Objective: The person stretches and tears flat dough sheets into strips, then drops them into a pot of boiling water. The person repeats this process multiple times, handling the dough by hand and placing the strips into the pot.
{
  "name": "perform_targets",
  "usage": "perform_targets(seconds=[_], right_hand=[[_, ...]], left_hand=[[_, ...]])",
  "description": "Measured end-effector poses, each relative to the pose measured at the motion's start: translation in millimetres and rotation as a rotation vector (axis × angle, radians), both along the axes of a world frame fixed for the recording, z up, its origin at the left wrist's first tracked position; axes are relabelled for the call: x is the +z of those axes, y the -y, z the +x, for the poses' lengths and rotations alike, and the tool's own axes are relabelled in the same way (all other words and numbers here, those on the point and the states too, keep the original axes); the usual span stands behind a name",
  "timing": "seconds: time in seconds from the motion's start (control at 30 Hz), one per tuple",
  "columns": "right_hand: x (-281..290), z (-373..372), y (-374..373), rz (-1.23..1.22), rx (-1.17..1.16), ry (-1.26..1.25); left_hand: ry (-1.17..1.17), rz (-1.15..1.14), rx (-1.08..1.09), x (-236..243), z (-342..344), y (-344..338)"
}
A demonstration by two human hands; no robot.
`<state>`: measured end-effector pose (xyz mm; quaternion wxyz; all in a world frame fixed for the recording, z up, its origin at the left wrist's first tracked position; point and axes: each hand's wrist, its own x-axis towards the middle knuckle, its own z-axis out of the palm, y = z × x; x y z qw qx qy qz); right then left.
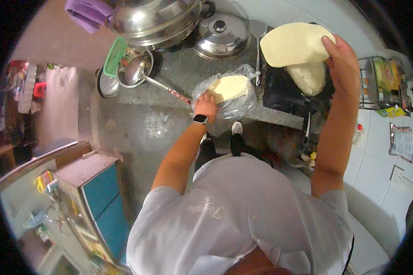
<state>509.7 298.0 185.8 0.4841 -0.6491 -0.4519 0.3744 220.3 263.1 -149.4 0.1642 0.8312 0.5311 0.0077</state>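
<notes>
My right hand (343, 57) pinches the right end of a broad, pale yellow sheet of dough (291, 43), raised above the black cooktop (277, 89). Below it, partly covered by the sheet, a whiter flat piece (309, 80) lies on the dark cooking surface. My left hand (206, 104), with a watch on the wrist, rests at the left edge of a clear plastic bag (245, 103). More pale yellow dough sheet (230, 88) shows in that bag, and my left fingertips lie against its edge, seemingly uncurled.
A spatula (258, 55) lies between the bag and cooktop. Behind stand a domed lid (221, 39) and a large steel steamer (156, 23). To the left are a ladle (165, 89) in a metal bowl (135, 75) and a green basket (113, 55). A wire rack (369, 87) hangs at right.
</notes>
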Motion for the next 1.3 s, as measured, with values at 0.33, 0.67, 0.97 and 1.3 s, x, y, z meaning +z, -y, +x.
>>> perform_targets(seconds=[0.33,0.67,0.97,1.3], right_hand=[[61,48,78,0.054,-0.007,-0.043],[37,117,72,0.054,-0.108,0.348],[62,145,31,0.248,0.124,0.069],[-43,247,46,0.012,-0.104,-0.113]], left_hand=[[-0.145,0.332,0.004,-23,13,-57],[1.004,-0.094,-0.197,230,169,-48],[1.601,-1.181,0.164,228,286,-74],[1.566,-1.194,0.203,213,315,-88]])
